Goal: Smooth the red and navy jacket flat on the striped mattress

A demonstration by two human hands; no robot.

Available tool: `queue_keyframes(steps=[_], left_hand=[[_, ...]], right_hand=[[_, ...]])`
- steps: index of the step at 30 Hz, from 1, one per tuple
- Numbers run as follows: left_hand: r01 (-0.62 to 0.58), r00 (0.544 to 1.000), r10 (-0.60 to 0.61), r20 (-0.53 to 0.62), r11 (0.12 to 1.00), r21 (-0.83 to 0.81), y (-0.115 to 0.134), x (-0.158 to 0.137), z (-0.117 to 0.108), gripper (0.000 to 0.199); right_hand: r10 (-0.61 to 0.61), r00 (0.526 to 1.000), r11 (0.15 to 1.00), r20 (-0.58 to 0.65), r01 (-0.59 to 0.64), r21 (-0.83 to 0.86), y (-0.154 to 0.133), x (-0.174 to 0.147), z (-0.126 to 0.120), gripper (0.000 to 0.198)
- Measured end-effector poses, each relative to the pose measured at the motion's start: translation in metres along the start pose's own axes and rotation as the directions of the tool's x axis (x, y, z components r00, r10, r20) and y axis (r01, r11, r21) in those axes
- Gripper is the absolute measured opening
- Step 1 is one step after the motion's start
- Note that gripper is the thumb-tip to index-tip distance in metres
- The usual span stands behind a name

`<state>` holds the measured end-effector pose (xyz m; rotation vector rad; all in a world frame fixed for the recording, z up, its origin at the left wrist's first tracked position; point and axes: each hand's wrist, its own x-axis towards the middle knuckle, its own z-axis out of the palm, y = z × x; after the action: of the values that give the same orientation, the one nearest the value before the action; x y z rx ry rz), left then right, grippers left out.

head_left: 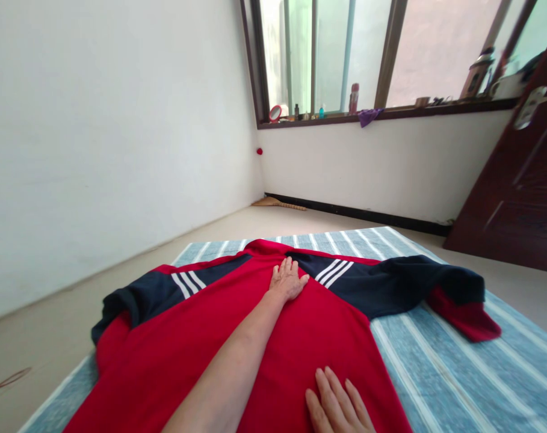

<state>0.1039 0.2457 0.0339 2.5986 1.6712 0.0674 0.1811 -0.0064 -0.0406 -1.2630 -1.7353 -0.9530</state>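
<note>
A red jacket [237,337] with navy sleeves and white stripes lies spread flat on a blue-and-white striped mat [463,373]. My left hand [287,280] reaches far forward and rests flat, palm down, on the jacket near its collar. Close to me, my right hand [339,404] presses flat on the red fabric at its lower right part, fingers together and extended. Neither hand grips anything. The right sleeve [417,285] lies stretched out with its red cuff folded at the end; the left sleeve [151,291] spreads toward the wall.
A white wall [97,150] runs along the left. Ahead is a window sill [381,113] with small bottles, a mirror and a purple cloth. A dark red door [521,180] stands at right. A broom [277,204] lies by the far wall on the beige floor.
</note>
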Motion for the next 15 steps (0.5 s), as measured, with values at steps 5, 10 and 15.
queue_keyframes(steps=[5, 10, 15], left_hand=[[-0.024, 0.987, 0.030, -0.156, 0.999, 0.044, 0.000, 0.002, -0.011, 0.041], [-0.071, 0.967, 0.095, -0.235, 0.991, 0.109, 0.002, 0.024, -0.035, 0.036], [-0.170, 0.968, 0.196, -0.158, 0.971, 0.167, 0.004, 0.051, -0.044, 0.036]], right_hand=[[-0.059, 0.998, 0.998, -0.013, 0.058, -0.019, 0.003, 0.001, 0.002, 0.023], [0.059, 0.997, 0.998, -0.052, -0.060, -0.020, -0.009, -0.003, 0.010, 0.019], [0.051, 0.996, 0.998, -0.078, -0.054, -0.042, -0.012, -0.005, 0.016, 0.016]])
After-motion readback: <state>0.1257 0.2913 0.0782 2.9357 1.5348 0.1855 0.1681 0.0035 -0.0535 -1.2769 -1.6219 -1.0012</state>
